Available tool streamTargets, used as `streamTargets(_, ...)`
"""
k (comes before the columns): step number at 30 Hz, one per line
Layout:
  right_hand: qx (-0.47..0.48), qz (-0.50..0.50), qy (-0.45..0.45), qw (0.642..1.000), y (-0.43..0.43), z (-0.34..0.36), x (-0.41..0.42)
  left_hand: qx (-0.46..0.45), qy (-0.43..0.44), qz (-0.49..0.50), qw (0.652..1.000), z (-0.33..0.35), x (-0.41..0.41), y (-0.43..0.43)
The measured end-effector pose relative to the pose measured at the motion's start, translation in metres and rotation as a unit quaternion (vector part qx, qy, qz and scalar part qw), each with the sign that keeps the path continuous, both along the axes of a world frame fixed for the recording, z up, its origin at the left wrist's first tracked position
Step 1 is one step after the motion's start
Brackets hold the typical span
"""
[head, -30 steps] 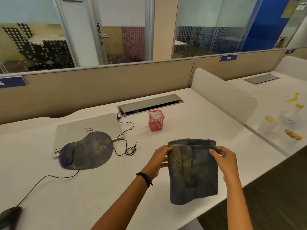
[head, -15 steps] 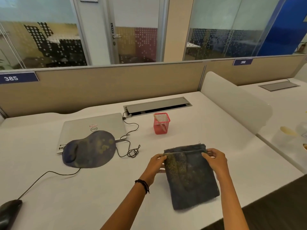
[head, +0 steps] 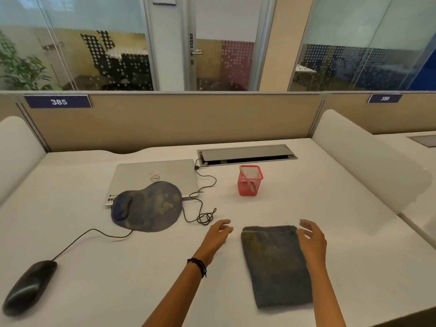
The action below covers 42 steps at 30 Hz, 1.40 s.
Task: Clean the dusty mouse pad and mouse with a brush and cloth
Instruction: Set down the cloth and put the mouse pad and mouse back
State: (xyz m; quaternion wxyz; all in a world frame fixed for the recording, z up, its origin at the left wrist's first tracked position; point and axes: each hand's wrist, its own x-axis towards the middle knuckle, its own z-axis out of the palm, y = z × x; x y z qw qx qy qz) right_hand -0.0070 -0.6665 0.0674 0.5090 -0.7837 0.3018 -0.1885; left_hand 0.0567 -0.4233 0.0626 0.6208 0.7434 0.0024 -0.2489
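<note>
The folded dark cloth [head: 276, 265] lies flat on the white worktop [head: 330, 208], near the front edge and a little right of centre, with yellowish dusty patches across its top face. Neither hand grips it. The left hand [head: 218, 234] hangs just beside the cloth's far left corner, apart from it, its fingers [head: 225, 224] loosely curved and spread, holding nothing. A dark band [head: 197, 265] circles that wrist. The right hand [head: 311, 239] is at the cloth's right edge near the far corner, its fingers [head: 306, 224] relaxed and apart. Its palm overlaps the edge in this view, but I cannot tell whether it touches the fabric.

Left of the hands lies the mouse pad [head: 147, 210] – blue-grey, blotched with pale dust, with a raised wrist rest at its left end. Its far side rests on the near corner of a closed silver laptop [head: 153, 178]. The black mouse [head: 28, 286] sits well apart at the near left of the worktop, and its thin cord [head: 94, 232] runs up to the pad's near edge. A second black cable [head: 203, 204] leaves the laptop's right side and ends in a small tangle between the pad and the left hand.

Behind the cloth stands a red mesh pen holder [head: 250, 180] with a pale wooden handle [head: 246, 179] leaning inside – its working end is hidden. Beyond it a grey cable hatch [head: 245, 153] is set into the worktop, below a tan partition [head: 177, 119].
</note>
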Motion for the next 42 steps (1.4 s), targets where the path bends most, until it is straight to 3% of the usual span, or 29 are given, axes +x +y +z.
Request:
streamTargets(19, 0.054, 0.211, 0.010, 0.976, 0.169, -0.002, 0.095, 0.012, -0.030, 0.250, 0.968, 0.007, 0.021, 0.202)
streamTargets(30, 0.092, 0.257, 0.060, 0.960, 0.243, -0.016, 0.135, 0.036, -0.007, 0.293, 0.955, -0.007, 0.024, 0.261)
streamTargets(42, 0.088, 0.246, 0.137, 0.955, 0.270, -0.031, 0.187, 0.036, 0.003, 0.287, 0.957, -0.010, 0.086, 0.286)
